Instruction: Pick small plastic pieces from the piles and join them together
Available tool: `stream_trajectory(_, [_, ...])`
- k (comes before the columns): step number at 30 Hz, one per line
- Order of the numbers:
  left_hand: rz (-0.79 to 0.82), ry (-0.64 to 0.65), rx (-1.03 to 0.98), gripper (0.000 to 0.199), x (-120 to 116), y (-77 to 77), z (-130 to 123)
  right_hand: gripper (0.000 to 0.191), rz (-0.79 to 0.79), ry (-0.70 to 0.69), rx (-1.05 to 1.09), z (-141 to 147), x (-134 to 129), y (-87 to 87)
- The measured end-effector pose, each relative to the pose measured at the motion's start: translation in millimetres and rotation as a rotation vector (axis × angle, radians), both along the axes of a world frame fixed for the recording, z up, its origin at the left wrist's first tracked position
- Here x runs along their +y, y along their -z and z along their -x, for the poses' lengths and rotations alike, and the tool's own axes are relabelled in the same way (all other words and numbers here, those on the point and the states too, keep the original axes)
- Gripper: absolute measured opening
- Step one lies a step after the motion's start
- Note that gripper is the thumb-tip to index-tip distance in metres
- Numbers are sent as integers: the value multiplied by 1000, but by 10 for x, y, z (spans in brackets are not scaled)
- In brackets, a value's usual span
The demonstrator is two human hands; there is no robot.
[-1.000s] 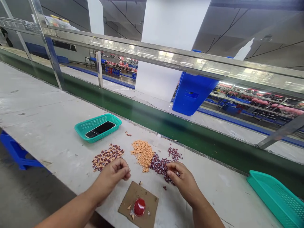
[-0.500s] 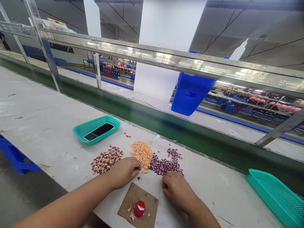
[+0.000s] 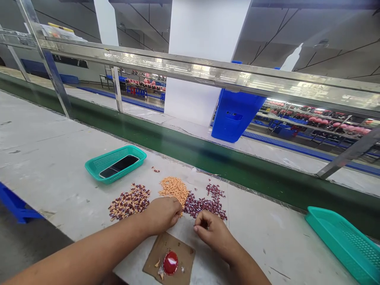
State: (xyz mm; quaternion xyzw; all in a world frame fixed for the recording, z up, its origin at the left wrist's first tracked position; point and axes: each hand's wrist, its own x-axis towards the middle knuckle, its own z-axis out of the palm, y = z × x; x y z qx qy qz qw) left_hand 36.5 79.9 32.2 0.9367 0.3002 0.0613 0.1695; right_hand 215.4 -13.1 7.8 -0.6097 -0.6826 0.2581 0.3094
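My left hand (image 3: 164,213) has its fingers curled together at the near edge of a pile of small orange pieces (image 3: 173,187); what they hold, if anything, is hidden. My right hand (image 3: 212,229) is closed in a pinch just in front of a pile of small dark purple pieces (image 3: 204,206). Anything between its thumb and forefinger is too small to name. Left of both lies a pile of mixed orange-and-purple pieces (image 3: 130,202). Nearest me is a square of brown cardboard (image 3: 183,257), bearing a shiny red dome-shaped thing (image 3: 170,263) and a few orange bits.
A green basket (image 3: 92,166) holding a phone-like dark slab (image 3: 120,166) stands at the left. Another green basket (image 3: 329,233) is at the right. Beyond the white table (image 3: 59,158) runs a green belt (image 3: 178,146), with a metal rail (image 3: 166,65) and a blue bin (image 3: 233,118).
My right hand has drawn back from the purple pile, and its thumb and forefinger now form a pinch. My left hand has shifted slightly right. The view has moved a little.
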Motion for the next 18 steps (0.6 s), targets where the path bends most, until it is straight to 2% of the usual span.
stream_trajectory(2, [13, 18, -33, 17, -90, -87, 17, 8, 44, -31, 242, 45, -9, 13])
stream_trajectory(4, [44, 32, -65, 16, -193, -142, 30, 15, 105, -71, 600, 105, -31, 23])
stream_trajectory(6, [110, 39, -130, 16, -284, -149, 38, 24, 173, -103, 918, 170, -57, 28])
stream_trajectory(7, [151, 38, -183, 16, -319, -135, 42, 28, 199, -111, 1004, 199, -67, 30])
stream_trajectory(9, [222, 22, -312, 16, -370, -86, 58, 30, 238, -122, 1088, 244, -79, 37])
stream_trajectory(12, [253, -27, -455, 17, -421, -5, 96, 31, 266, -137, 1097, 272, -74, 62])
stream_trajectory(18, [285, -91, -510, 18, -508, 42, 167, 30, 307, -212, 1056, 278, -87, 96])
